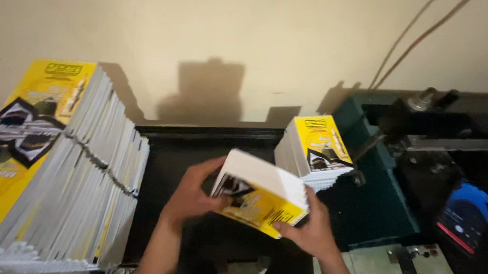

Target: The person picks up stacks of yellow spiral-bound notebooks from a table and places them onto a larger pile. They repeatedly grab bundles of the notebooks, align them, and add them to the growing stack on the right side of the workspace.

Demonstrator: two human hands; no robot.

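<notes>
Both hands grip one bundle of booklets [261,194] between them, above the dark bench [189,151] and near its front edge. The left hand [193,192] is closed on the bundle's left end, fingers curled over the top edge and thumb pressed against the yellow cover. The right hand [308,228] holds the lower right corner from below, fingers wrapped under the yellow face. The bundle is tilted, its white page edges turned up and its yellow and black cover facing the person. Both forearms rise from the bottom edge of the view and angle inward toward the bundle.

The bench top is black with a raised rim along the back, set against a plain cream wall [231,39] where dark shadows fall. At the left, a tall leaning stack of the same yellow booklets [59,168] rests on the bench, fanned so that its white edges show. A smaller stack [314,150] stands just beyond the held bundle, near the right hand. Right of it sits a dark green machine [383,174] with a metal bar across it, and two cables [415,40] run up the wall. A phone with a lit blue screen [465,215] lies at the far right.
</notes>
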